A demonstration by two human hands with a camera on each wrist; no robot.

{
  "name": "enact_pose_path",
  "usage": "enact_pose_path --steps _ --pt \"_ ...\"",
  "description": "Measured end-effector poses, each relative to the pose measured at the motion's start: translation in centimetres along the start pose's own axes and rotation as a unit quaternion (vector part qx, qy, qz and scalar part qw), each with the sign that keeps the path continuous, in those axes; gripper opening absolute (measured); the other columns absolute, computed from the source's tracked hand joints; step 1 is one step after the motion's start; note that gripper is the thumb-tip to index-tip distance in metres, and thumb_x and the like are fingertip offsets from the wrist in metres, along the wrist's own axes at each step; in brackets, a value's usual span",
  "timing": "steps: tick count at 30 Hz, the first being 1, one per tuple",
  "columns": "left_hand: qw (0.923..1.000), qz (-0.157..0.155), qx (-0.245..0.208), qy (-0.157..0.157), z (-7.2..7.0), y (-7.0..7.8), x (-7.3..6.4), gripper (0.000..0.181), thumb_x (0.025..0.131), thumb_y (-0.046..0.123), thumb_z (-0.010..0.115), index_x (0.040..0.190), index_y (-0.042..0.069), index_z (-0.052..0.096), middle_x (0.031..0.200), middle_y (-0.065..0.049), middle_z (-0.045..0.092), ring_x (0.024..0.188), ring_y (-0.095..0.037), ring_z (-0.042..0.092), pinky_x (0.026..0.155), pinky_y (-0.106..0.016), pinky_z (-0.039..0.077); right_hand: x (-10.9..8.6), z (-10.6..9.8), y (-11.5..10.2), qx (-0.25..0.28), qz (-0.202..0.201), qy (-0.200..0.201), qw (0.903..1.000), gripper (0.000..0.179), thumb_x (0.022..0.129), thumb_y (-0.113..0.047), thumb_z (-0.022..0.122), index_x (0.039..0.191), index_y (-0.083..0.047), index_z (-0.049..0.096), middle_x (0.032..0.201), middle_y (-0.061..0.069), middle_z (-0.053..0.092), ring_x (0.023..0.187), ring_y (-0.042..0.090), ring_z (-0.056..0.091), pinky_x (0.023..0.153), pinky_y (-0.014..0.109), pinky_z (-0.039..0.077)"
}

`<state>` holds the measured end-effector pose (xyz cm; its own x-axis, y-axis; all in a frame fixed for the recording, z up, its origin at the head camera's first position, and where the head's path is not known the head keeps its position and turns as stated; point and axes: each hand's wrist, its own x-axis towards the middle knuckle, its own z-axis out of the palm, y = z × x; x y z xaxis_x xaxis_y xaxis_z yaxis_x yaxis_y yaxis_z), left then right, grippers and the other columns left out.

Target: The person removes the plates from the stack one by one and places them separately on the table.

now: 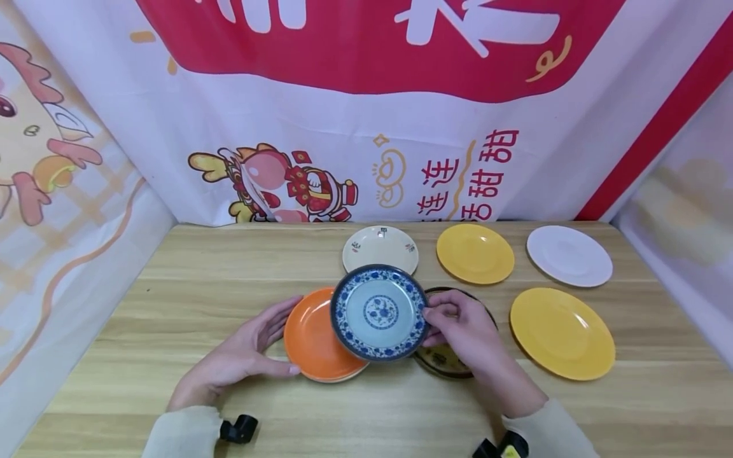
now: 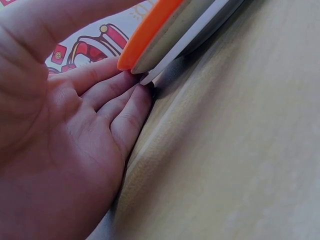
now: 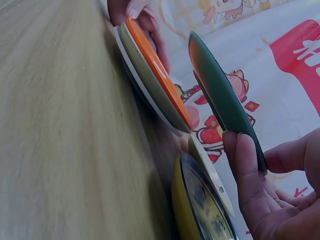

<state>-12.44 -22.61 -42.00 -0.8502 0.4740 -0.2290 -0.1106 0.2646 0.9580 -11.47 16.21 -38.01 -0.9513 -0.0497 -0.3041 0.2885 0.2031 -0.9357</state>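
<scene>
A plate with a blue floral rim (image 1: 381,313) is held up by its right edge, pinched between the thumb and fingers of my right hand (image 1: 466,327). In the right wrist view its underside (image 3: 222,95) looks dark green, raised apart from the stack. Below and left of it lies an orange plate (image 1: 312,337), on top of a stack with a cream plate (image 3: 155,80) and a white-rimmed plate (image 3: 142,87) under it. My left hand (image 1: 252,350) rests at the stack's left side, its fairly straight fingers touching the rims and its thumb by the near edge.
Beneath my right hand stands a dark-rimmed patterned dish (image 1: 443,362), partly hidden. Behind is a cream plate with small prints (image 1: 380,245). To the right lie a smaller yellow plate (image 1: 475,253), a white plate (image 1: 569,256) and a larger yellow plate (image 1: 562,334) on the wooden table (image 1: 343,420).
</scene>
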Motion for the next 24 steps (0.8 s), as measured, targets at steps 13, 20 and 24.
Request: enact_pose_path --steps 13,20,24 --pt "1.0 0.005 -0.001 0.006 0.0 0.1 0.0 0.106 0.082 0.011 0.094 0.168 0.024 0.034 0.178 -0.003 0.03 0.164 -0.04 0.028 0.135 -0.064 0.022 -1.4 -5.5 2.0 0.001 0.014 0.036 0.9993 0.039 0.11 -0.014 0.06 0.143 0.005 0.05 0.111 0.01 0.071 0.088 0.016 0.074 0.081 0.03 0.069" --pt "0.9999 0.009 0.013 0.001 -0.2 0.5 0.1 0.107 0.082 0.013 0.094 0.169 0.02 0.032 0.179 -0.007 0.029 0.164 -0.041 0.028 0.134 -0.063 0.022 -2.2 -8.8 3.3 0.0 0.023 0.058 0.998 0.047 0.111 -0.021 0.062 0.148 0.005 0.047 0.111 -0.001 0.071 0.088 0.013 0.074 0.082 0.03 0.069" --pt "0.9998 0.008 0.016 -0.004 -0.2 0.8 0.1 0.107 0.082 0.013 0.094 0.169 0.019 0.031 0.179 -0.007 0.029 0.165 -0.041 0.027 0.135 -0.063 0.021 -2.6 -10.8 3.8 0.011 0.034 0.077 0.9964 0.049 0.11 -0.024 0.064 0.147 0.003 0.046 0.103 -0.011 0.074 0.086 0.011 0.075 0.082 0.029 0.069"
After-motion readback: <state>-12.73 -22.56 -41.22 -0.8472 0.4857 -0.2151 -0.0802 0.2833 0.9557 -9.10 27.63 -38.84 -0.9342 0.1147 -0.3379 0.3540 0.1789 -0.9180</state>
